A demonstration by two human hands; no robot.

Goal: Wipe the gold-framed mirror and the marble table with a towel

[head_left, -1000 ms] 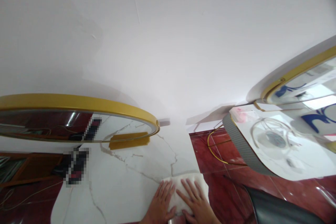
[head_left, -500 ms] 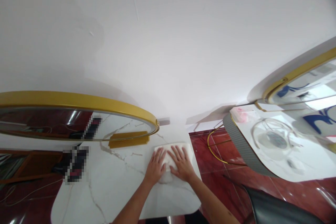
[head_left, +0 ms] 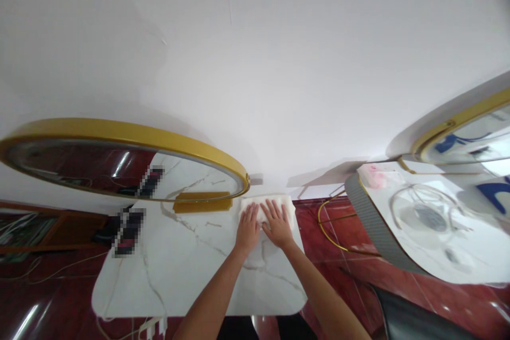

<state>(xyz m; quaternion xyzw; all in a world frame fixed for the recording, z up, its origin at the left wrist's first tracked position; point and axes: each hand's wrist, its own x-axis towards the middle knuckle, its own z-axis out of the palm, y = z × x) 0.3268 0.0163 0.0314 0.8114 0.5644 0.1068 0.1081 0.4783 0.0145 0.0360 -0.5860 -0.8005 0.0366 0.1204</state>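
A folded white cloth (head_left: pixel 287 203) lies on the white marble-patterned table (head_left: pixel 179 281), close to its far right corner by the wall. My left hand (head_left: pixel 248 228) presses flat on the left part of the cloth, fingers stretched forward. Beside it, my right hand (head_left: pixel 278 226) lies flat on the cloth too, with its fingers spread. The thumbs are near each other. Part of the cloth is hidden beneath both palms.
A gold-framed round mirror (head_left: pixel 131 135) stands on a gold base (head_left: pixel 203 203) at the table's back. Blurred-out items (head_left: pixel 130 231) sit at the left. To the right are another white table (head_left: pixel 470 255), a second mirror (head_left: pixel 458 130) and a black chair (head_left: pixel 422 313).
Both hands have slid the cloth away from me across the table, toward the wall. The camera view has shifted a little, showing more of the table's front edge.
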